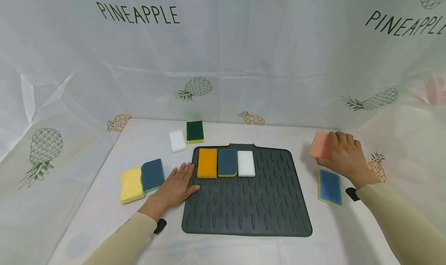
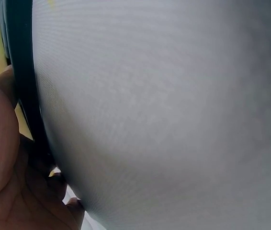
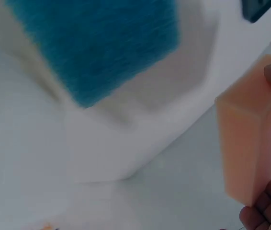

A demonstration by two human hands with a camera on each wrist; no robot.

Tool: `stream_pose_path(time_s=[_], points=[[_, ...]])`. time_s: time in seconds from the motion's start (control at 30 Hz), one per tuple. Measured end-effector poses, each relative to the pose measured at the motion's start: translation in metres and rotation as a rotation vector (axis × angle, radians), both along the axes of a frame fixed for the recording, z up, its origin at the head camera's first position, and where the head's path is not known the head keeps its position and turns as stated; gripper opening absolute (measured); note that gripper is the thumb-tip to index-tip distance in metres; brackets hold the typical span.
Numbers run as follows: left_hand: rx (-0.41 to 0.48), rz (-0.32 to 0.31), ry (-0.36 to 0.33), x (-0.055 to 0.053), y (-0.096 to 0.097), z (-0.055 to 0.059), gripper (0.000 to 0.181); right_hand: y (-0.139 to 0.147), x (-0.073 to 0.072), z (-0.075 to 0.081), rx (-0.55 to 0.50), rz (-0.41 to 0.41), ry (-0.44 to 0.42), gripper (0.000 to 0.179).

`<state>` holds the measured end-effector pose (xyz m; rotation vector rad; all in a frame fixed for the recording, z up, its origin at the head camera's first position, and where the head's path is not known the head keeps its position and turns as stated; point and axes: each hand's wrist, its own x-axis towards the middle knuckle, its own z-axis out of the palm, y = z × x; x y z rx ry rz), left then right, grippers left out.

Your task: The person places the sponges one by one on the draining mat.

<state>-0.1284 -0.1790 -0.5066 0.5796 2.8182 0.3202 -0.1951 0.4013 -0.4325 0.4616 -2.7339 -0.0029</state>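
My right hand [image 1: 343,154] grips a peach-pink sponge [image 1: 319,145] by its right side, at the far right of the table. In the right wrist view the thumb lies on one edge of the sponge [image 3: 250,129] and the fingers on the opposite one. Just below that hand lies a blue-topped sponge [image 1: 330,187]. My left hand [image 1: 177,185] rests with spread fingers on the left edge of the dark grey ribbed mat [image 1: 244,207]. Along the mat's top left stand an orange sponge [image 1: 207,163], a slate-blue sponge [image 1: 227,162] and a white sponge [image 1: 246,164] in a row.
Left of the mat lie a yellow sponge [image 1: 132,184] and a dark blue sponge [image 1: 152,175], touching each other. Behind it are another white sponge [image 1: 177,141] and a dark green sponge [image 1: 195,131] with a yellow base. A pineapple-print sheet [image 1: 278,55] hangs behind the table.
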Motion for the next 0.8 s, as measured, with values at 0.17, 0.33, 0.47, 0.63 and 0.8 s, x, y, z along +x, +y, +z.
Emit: stream_pose_path(time_s=[0.17, 0.33, 0.47, 0.63, 0.8], points=[[-0.005, 0.002, 0.002, -0.001, 0.000, 0.000, 0.086, -0.024, -0.005, 0.003, 0.019, 0.111, 0.065, 0.090], [-0.016, -0.007, 0.005, -0.001, 0.000, -0.001, 0.087, -0.052, -0.006, 0.006, 0.015, 0.160, 0.018, 0.091], [-0.016, -0.006, 0.004, -0.001, -0.001, -0.001, 0.088, -0.074, -0.006, 0.005, 0.002, 0.190, -0.060, 0.093], [-0.011, -0.005, 0.008, -0.001, -0.001, -0.003, 0.089, -0.099, -0.007, -0.001, 0.000, 0.236, -0.158, 0.090], [-0.004, -0.005, 0.007, 0.000, 0.000, -0.003, 0.088, -0.118, -0.009, -0.009, 0.001, 0.273, -0.217, 0.090]])
